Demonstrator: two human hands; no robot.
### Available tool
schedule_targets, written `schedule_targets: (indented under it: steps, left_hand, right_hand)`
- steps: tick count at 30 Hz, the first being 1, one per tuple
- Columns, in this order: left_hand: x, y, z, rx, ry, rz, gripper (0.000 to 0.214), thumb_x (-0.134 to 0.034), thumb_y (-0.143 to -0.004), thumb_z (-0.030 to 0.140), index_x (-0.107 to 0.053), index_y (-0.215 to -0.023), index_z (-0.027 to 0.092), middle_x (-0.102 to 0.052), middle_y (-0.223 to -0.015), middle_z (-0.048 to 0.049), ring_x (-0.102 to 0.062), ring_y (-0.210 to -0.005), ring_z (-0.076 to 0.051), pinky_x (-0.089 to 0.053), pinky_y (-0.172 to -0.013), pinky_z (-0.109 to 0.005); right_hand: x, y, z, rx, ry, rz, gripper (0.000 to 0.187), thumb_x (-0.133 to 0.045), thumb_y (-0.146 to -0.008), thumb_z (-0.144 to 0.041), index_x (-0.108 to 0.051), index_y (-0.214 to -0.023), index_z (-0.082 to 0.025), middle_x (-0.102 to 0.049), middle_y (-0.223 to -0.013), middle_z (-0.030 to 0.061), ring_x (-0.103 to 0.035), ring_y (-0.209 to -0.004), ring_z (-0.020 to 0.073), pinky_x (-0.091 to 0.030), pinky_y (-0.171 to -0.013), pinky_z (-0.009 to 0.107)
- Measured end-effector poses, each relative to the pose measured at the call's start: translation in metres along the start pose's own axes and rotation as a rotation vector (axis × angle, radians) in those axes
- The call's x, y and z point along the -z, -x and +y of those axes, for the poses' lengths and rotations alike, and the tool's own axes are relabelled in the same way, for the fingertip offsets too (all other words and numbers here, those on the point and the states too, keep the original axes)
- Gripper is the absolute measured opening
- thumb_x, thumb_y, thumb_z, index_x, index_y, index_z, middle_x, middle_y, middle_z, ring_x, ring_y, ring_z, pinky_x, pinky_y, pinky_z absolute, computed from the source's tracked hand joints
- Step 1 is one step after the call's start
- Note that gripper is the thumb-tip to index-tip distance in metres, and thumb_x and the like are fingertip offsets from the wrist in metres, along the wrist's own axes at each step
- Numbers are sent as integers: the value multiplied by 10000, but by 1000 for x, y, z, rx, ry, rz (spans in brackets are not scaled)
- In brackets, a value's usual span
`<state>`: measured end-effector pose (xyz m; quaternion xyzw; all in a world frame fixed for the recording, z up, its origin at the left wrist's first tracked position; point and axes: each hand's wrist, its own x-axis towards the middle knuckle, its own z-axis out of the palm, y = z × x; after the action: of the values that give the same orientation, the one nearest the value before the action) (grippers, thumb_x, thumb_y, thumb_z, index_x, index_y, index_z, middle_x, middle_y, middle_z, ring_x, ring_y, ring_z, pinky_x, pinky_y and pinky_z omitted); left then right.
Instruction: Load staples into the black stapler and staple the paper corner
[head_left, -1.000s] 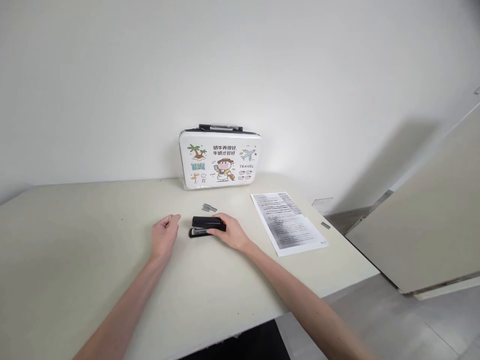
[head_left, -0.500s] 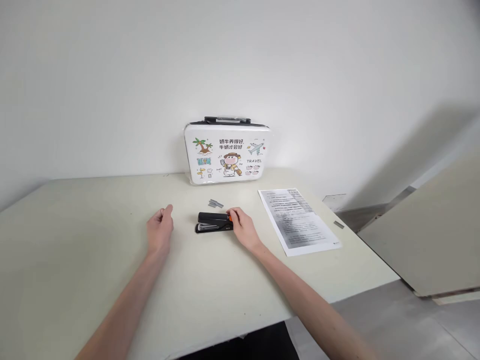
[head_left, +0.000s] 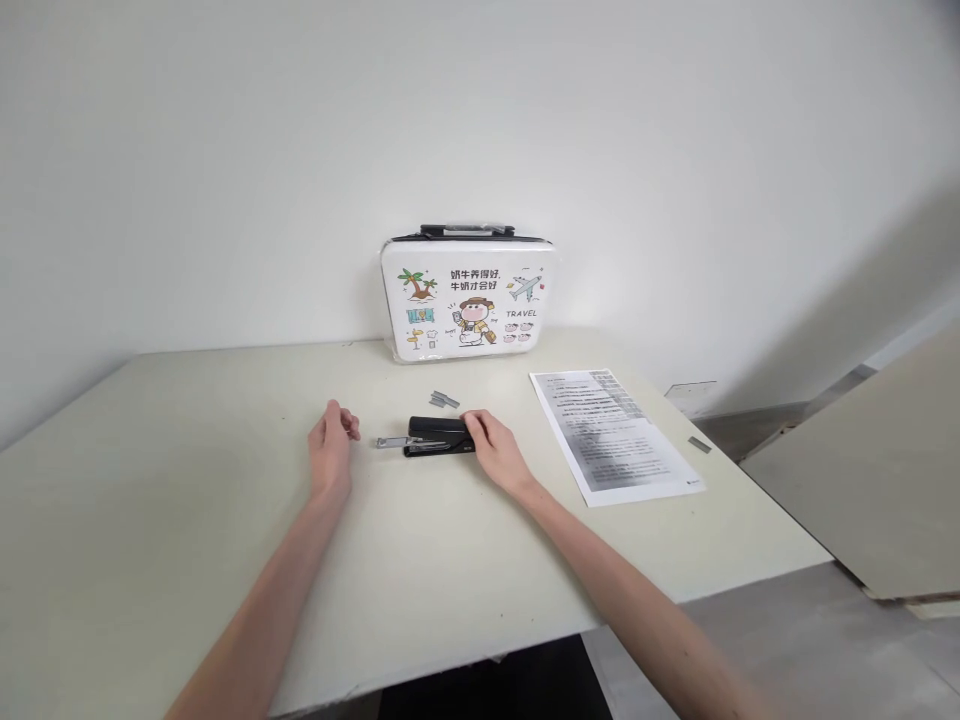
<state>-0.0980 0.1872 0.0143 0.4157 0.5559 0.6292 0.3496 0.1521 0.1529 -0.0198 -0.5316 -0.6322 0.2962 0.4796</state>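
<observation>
Black stapler (head_left: 436,427), gripped by the right hand (head_left: 499,452), stands well inside the front edge of the counter (head_left: 420,560). Left hand (head_left: 330,448): fingers half-curled, contents indeterminable; broad surface extends to left edge.

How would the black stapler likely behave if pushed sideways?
The black stapler would probably slide rather than roll, given its long, low shape. Its metal tray might catch or shift, since it juts past the body.

White case (head_left: 469,300) printed "奶牛养得好, 牛奶才会好", "TRAVEL"
</observation>
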Motion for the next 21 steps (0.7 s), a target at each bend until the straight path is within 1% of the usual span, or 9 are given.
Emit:
schedule_targets:
  steps: [2,4,6,8,11,14,16,18,21]
  left_hand:
    - [-1,-1,-4,-4,-15,-58,459,-595,-953,624,-592,-748,214,-644,-827,-44,-594,-776,-194,-494,-774,-316]
    - [-4,-1,-8,3,1,-159,507,-619,-923,688,-681,-816,197,-717,-985,-97,-659,-955,-244,-511,-882,-348]
    - [-8,0,-10,21,61,-260,556,-627,-908,728,-734,-893,183,-741,-1098,-131,-669,-1106,-286,-507,-967,-375]
    - [-11,1,-9,82,168,-320,560,-605,-939,716,-748,-932,175,-751,-1143,-143,-665,-1181,-300,-498,-1025,-391]
    - [-15,3,-6,231,355,-319,511,-500,-1052,599,-737,-955,158,-760,-1154,-149,-687,-1188,-281,-495,-1069,-388]
    - [-18,8,-1,383,520,-279,517,-390,-1113,517,-705,-994,125,-749,-1210,-193,-724,-1153,-279,-515,-1068,-397]
    - [-19,13,3,486,620,-271,535,-329,-1126,510,-677,-1044,110,-727,-1267,-233,-735,-1149,-292,-540,-1048,-423]
    - [-20,17,5,571,702,-279,549,-264,-1136,496,-644,-1127,101,-704,-1315,-257,-735,-1163,-301,-567,-1021,-448]
    - [-21,21,5,644,775,-281,547,-212,-1142,469,-592,-1249,91,-682,-1357,-265,-732,-1186,-303,-598,-980,-452]
  right_hand:
    - [1,1,0,40,29,-36,335,-573,-984,-533,-683,-1106,-241,-752,-1143,86,-684,-1077,271,-508,-982,420]
    - [1,2,0,80,60,-67,332,-696,-911,-489,-681,-1130,-240,-749,-1159,85,-684,-1071,282,-518,-973,432]
    - [1,3,1,100,73,-72,303,-731,-896,-434,-679,-1127,-244,-755,-1143,74,-692,-1042,281,-529,-951,437]
    - [1,6,0,129,64,-52,245,-735,-907,-399,-681,-1094,-250,-757,-1098,60,-695,-995,272,-541,-910,426]
    - [1,11,-3,235,67,12,185,-731,-931,-363,-676,-1071,-256,-733,-1050,51,-674,-964,259,-544,-867,404]
    - [0,16,-8,371,102,69,144,-694,-959,-285,-667,-1098,-258,-714,-1076,61,-646,-996,261,-548,-863,402]
    - [-1,18,-12,482,150,85,202,-652,-952,-176,-660,-1138,-255,-709,-1143,76,-625,-1049,270,-551,-879,415]
    - [-2,19,-15,588,217,105,320,-608,-908,-61,-659,-1157,-254,-706,-1198,83,-605,-1088,276,-546,-907,434]
    - [-4,21,-20,705,325,114,412,-588,-855,24,-672,-1143,-258,-718,-1204,74,-601,-1107,273,-513,-949,458]
